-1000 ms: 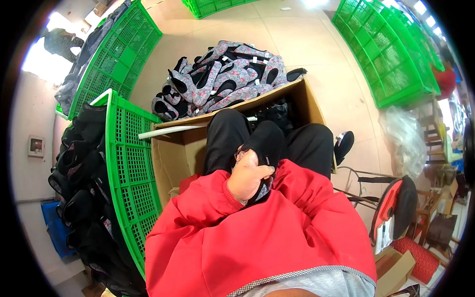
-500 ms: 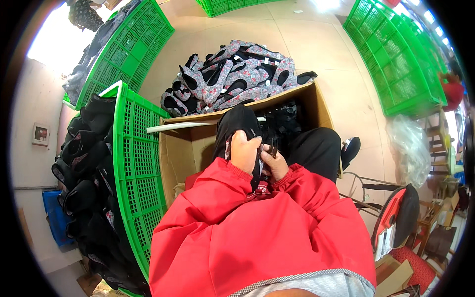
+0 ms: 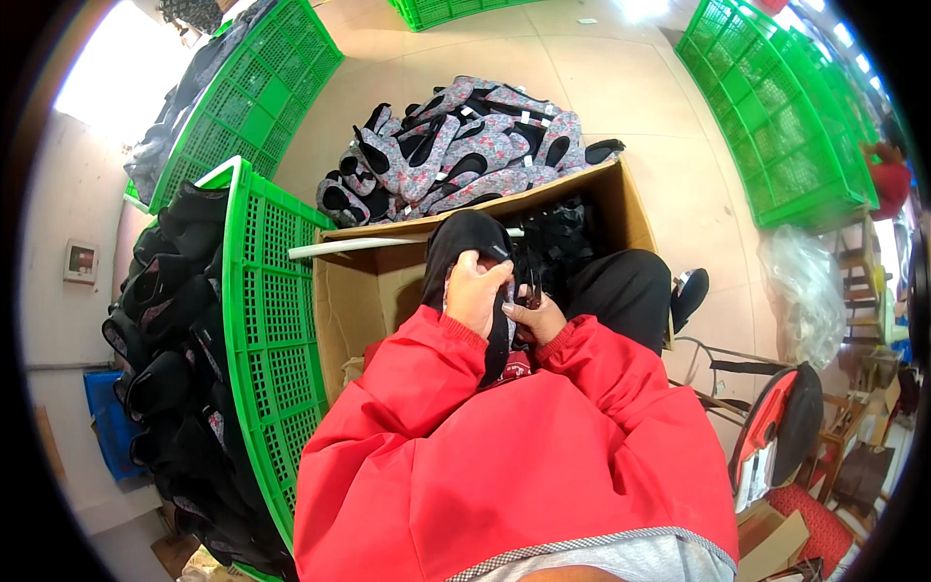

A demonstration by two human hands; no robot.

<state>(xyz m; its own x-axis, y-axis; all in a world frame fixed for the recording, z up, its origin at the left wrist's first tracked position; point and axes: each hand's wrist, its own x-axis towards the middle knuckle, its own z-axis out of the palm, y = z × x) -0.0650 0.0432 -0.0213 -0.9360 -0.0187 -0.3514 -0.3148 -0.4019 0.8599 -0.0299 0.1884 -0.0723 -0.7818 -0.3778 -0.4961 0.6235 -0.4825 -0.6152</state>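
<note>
My left hand (image 3: 475, 291) is closed on a black cloth slipper (image 3: 497, 250) with a flowered lining, resting over my left knee. Close against it, my right hand (image 3: 533, 315) is pinched, its thumb by the slipper's edge. A slim dark tool (image 3: 529, 290) sticks up from the right fingers; its working end is hidden. Below my hands shows a dark red patch (image 3: 516, 366) with white marks. Just beyond the knees stands an open cardboard box (image 3: 635, 209) with black items (image 3: 558, 233) in it.
Flowered slippers (image 3: 485, 145) lie heaped on the floor behind the box. A white tube (image 3: 359, 247) crosses the box. Green crates stand left (image 3: 276, 330) and right (image 3: 776, 126); the left one holds black slippers (image 3: 165, 301). A red and black chair (image 3: 776, 427) is at right.
My left hand has turned, its fingers now bent over the slipper's edge. My right hand has shifted slightly, its thumb nearer the left hand.
</note>
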